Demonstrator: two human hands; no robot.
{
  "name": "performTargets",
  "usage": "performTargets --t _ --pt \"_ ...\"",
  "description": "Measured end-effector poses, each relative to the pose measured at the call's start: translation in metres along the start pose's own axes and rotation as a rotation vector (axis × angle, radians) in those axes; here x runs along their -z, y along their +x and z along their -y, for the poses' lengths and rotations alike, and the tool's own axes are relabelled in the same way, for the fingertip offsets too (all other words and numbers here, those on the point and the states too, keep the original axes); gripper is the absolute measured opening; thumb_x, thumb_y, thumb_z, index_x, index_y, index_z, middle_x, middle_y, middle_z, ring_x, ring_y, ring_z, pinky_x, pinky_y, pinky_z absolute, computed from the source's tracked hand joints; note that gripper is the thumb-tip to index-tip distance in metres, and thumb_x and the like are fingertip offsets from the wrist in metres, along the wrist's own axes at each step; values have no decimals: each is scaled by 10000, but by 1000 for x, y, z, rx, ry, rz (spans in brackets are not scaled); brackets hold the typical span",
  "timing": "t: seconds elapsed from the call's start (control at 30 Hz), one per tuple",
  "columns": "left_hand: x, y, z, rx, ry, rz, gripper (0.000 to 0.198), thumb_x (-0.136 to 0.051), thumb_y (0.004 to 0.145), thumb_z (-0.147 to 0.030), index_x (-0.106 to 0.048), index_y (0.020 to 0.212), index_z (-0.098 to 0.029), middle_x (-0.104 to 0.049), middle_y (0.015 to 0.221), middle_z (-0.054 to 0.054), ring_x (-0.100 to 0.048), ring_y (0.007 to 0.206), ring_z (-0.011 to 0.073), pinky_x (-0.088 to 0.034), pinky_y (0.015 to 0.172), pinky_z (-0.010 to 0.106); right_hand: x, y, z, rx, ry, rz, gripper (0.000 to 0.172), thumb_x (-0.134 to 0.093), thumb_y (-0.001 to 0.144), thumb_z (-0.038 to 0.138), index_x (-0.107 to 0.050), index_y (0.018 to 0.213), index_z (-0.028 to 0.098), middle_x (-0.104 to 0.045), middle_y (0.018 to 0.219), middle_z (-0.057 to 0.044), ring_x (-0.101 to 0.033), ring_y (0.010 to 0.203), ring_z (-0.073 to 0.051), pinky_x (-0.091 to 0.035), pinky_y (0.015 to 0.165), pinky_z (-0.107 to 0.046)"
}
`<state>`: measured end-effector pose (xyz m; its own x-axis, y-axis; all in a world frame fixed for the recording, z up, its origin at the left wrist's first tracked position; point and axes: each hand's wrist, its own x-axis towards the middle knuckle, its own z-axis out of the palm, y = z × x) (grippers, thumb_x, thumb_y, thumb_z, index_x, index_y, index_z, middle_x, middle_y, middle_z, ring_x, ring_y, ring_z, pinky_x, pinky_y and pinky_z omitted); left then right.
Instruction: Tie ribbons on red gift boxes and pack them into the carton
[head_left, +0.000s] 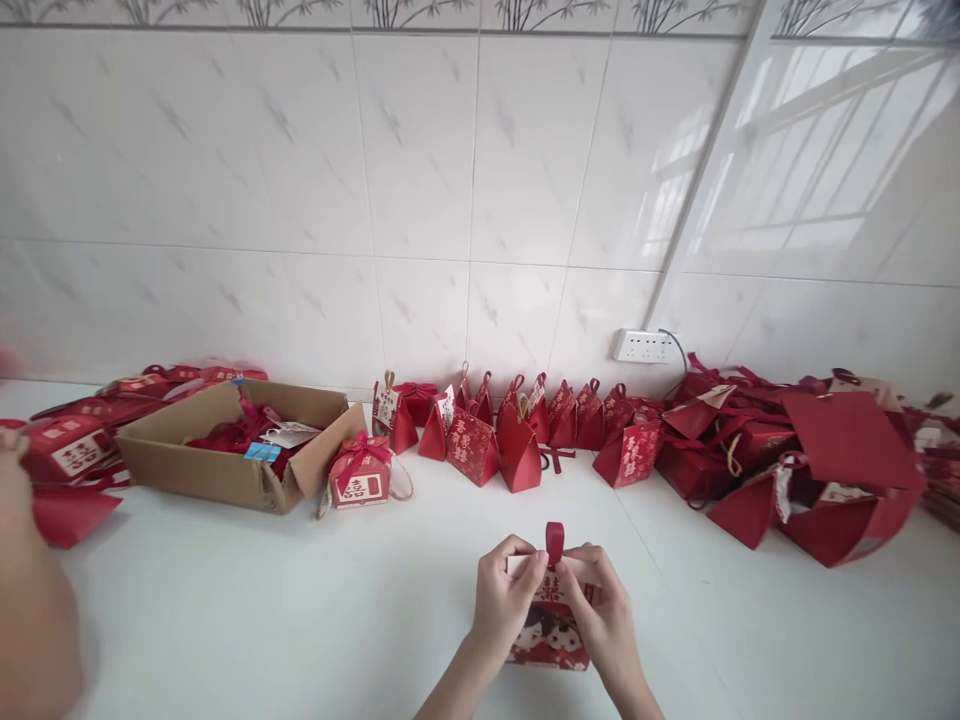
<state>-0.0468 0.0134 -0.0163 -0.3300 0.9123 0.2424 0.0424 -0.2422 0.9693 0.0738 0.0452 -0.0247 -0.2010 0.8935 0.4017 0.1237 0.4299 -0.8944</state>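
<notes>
A red gift box [551, 640] with two cartoon figures on its front stands on the white table near the front edge. My left hand [510, 590] pinches the box's top edge on the left side, thumb in front. On the right side my right hand [596, 600] grips the same top edge, its thumb close to the middle. Between my fingertips a dark red ribbon loop [554, 542] sticks up from the top of the box. The fingers behind the box are partly hidden.
An open cardboard box [217, 480] holds red items at the left. Small red boxes [472, 448] stand along the wall. A large red pile [855, 470] lies right. Another person's arm [34, 600] reaches in at far left. A power strip [645, 346] is on the wall.
</notes>
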Motion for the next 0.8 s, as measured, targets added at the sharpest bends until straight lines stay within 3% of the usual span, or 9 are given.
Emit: performTargets --t 0.33,0.8 --pt "3 3 0 -77 148 -79 328 -554 775 -474 -556 656 -169 -587 614 12 -560 603 154 -440 585 227 -5 4 4 49 26 -23 247 -520 846 417 -544 792 178 -577 716 -21 -575 641 -149 -468 579 -245" --pt "5 8 -4 -168 221 -154 329 -589 742 -482 -571 647 -168 -581 604 6 -543 585 148 -440 557 222 -7 9 14 63 106 -29 222 -520 829 394 -518 775 179 -584 698 -3 -570 631 -140 -452 594 -248"
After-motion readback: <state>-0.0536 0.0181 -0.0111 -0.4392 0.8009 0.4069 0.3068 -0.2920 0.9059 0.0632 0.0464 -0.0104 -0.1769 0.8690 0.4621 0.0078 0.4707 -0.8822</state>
